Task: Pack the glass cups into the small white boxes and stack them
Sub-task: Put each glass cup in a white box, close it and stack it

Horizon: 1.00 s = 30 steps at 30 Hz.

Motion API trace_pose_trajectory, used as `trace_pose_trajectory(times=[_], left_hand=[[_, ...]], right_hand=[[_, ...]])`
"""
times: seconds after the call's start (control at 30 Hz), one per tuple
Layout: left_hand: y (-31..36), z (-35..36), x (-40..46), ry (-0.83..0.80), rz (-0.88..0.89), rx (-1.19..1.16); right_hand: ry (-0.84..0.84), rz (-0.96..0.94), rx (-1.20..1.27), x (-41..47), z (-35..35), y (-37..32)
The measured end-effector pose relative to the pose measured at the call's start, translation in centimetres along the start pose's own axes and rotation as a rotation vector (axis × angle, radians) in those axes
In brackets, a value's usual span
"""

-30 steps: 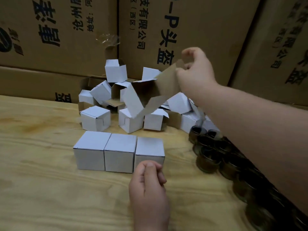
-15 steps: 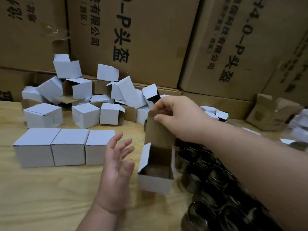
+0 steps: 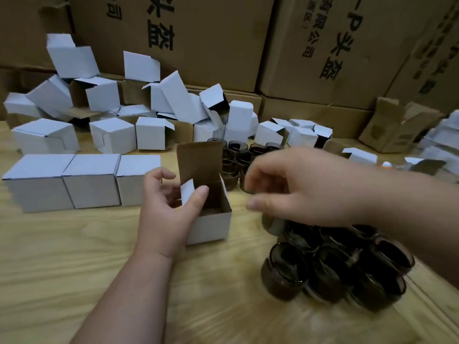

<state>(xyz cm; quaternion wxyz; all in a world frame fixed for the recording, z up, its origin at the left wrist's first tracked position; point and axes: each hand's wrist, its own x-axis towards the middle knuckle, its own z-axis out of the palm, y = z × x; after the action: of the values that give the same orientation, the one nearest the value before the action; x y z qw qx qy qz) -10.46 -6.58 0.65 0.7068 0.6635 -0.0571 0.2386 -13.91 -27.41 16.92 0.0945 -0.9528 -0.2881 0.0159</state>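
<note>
Now the left hand pinches one open box beside three closed boxes; right hand hovers, grip spread.

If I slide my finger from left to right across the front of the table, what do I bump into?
Row of three closed white boxes → left hand → open white box, gripped by the left hand → right hand → cluster of dark glass cups.
</note>
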Motion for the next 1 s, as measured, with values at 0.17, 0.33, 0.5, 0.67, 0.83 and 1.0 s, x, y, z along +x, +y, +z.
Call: trace_pose_trajectory(times=[0.17, 0.33, 0.5, 0.67, 0.83, 1.0], left_hand=[[-0.4, 0.2, -0.2, -0.009, -0.016, 0.088], [-0.1, 0.1, -0.4, -0.022, -0.024, 0.089], [-0.1, 0.2, -0.4, -0.024, -0.039, 0.039], [-0.3, 0.1, -0.1, 0.0, -0.029, 0.032], [-0.5, -0.1, -0.2, 0.001, -0.041, 0.143], [-0.7, -0.1, -0.3, -0.041, -0.039, 0.29]], right_hand=[[-0.444, 0.013, -0.402, -4.1, 2.9, 2.0], [-0.229, -0.156, -0.449, -4.9, 5.1, 2.2], [-0.112, -0.094, -0.23, -2.9, 6.6, 0.3], [0.107, -0.034, -0.033, -0.3, 9.4, -0.4], [0.469, 0.17, 0.205, 2.3, 14.0, -1.0], [0.714, 0.293, 0.428, 3.4, 17.2, -2.5]])
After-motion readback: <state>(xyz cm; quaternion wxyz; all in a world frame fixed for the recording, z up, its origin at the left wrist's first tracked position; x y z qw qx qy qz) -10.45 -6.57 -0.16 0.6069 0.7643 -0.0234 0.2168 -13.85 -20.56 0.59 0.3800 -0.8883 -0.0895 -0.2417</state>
